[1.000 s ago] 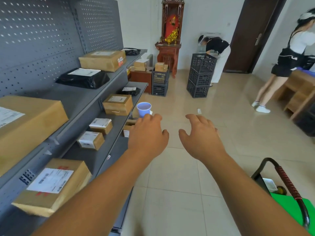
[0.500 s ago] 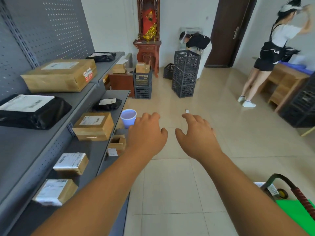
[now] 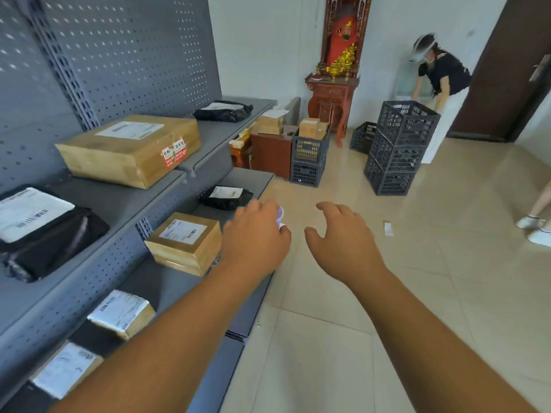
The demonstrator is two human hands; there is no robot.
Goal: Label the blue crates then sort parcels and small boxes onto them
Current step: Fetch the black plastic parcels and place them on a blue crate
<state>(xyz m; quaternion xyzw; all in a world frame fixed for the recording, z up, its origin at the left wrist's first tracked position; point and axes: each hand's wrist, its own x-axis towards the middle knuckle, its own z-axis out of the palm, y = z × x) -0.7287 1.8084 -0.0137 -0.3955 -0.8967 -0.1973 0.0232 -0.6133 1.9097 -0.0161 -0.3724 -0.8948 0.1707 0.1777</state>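
On the grey shelves [image 3: 104,201], parcels [image 3: 128,147] and small boxes [image 3: 185,242] lay unsorted, so sorting seemed barely begun. The left hand [image 3: 256,236] reached over a purple cup [image 3: 281,217]; whether it gripped the cup could not be told. The right hand [image 3: 343,236] hung relaxed, holding nothing. The blue crates [image 3: 399,144] stood well apart on the floor [image 3: 447,263], with no labels visible.
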